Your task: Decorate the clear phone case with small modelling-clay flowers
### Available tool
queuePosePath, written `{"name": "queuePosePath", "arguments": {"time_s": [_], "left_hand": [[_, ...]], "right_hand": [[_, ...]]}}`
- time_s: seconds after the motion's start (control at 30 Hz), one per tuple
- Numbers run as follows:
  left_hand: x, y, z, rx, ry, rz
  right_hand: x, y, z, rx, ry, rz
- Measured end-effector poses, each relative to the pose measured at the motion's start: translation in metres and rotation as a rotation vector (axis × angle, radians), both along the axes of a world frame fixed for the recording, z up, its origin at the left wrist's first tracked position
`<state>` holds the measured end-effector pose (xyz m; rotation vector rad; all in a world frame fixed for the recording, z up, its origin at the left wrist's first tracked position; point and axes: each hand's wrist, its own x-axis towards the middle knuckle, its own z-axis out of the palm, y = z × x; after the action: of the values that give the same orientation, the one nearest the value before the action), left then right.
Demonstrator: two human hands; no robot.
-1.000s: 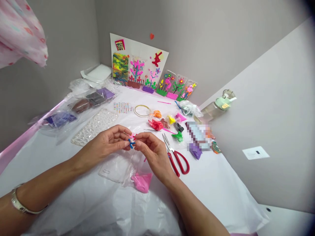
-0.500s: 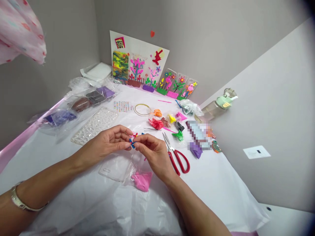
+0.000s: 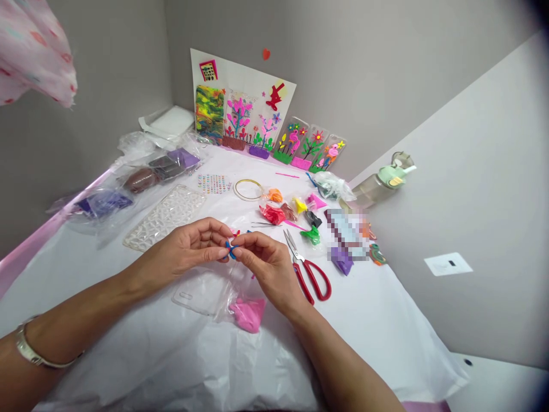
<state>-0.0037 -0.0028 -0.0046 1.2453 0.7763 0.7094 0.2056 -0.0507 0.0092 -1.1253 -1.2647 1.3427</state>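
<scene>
Blue clay's pinched by left hand and right hand, scissors to the right; shaping's probably being done, light touch needed next

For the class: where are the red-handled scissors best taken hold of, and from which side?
Probably by the outer red loop, coming in from the person's right. The scissors lie with blades pointing away from the person and handles nearer; that loop shows whole, while the right hand crowds the other handle.
</scene>
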Motion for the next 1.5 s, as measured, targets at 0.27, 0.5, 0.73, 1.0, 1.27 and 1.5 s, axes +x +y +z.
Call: {"name": "queuePosePath", "arguments": {"time_s": [0.27,0.5,0.73,1.0,1.27,1.5], "left_hand": [[0.0004,-0.0006,0.0015,0.012,0.01,0.02],[0.0009,-0.0005,0.0048,0.081,0.042,0.045],[0.0015,-0.0008,0.0033,0.068,0.048,0.023],[0.0018,-0.0011,0.0025,0.046,0.059,0.028],[0.0027,-0.0006,0.0054,0.041,0.026,0.067],[0.0024,-0.0008,0.0053,0.044,0.025,0.046]], "right_hand": [[0.0012,-0.0002,0.0014,0.002,-0.015,0.004],[-0.0017,-0.001,0.0028,-0.02,-0.028,-0.007],[-0.0021,-0.0014,0.0029,-0.023,-0.007,-0.015],[-0.0039,-0.001,0.0011,-0.011,-0.03,-0.015],[-0.0011,0.0003,0.0046,-0.015,0.005,0.025],[-0.0017,0.001,0.0012,-0.03,0.008,0.001]]}}
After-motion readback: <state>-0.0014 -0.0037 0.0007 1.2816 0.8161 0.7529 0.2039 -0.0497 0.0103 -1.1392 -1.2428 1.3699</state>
